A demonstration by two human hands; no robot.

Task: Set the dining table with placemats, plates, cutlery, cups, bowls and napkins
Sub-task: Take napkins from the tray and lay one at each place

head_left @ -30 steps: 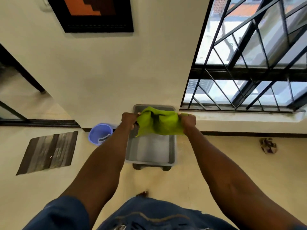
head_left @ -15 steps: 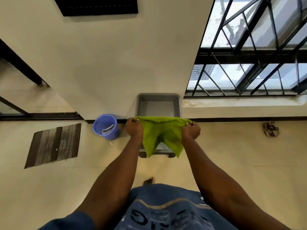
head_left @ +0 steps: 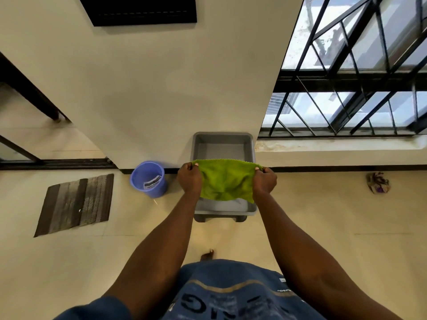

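Observation:
A bright green cloth napkin [head_left: 225, 181] hangs stretched between my two hands, its scalloped top edge taut. My left hand [head_left: 190, 179] pinches its upper left corner and my right hand [head_left: 264, 180] pinches its upper right corner. Directly below the napkin stands a grey plastic tub [head_left: 223, 144] on the floor against the wall; the napkin hides the tub's middle. Something white lies in the tub's near end.
A blue plastic bucket [head_left: 149, 179] stands left of the tub by the wall. A striped brown floor mat [head_left: 76, 204] lies further left. A crumpled rag [head_left: 377, 182] lies on the floor at right, under a barred window [head_left: 346, 88].
The napkin was bunched between my hands a second ago; now it is pulled out flat and hangs open. The camera has tilted down a little.

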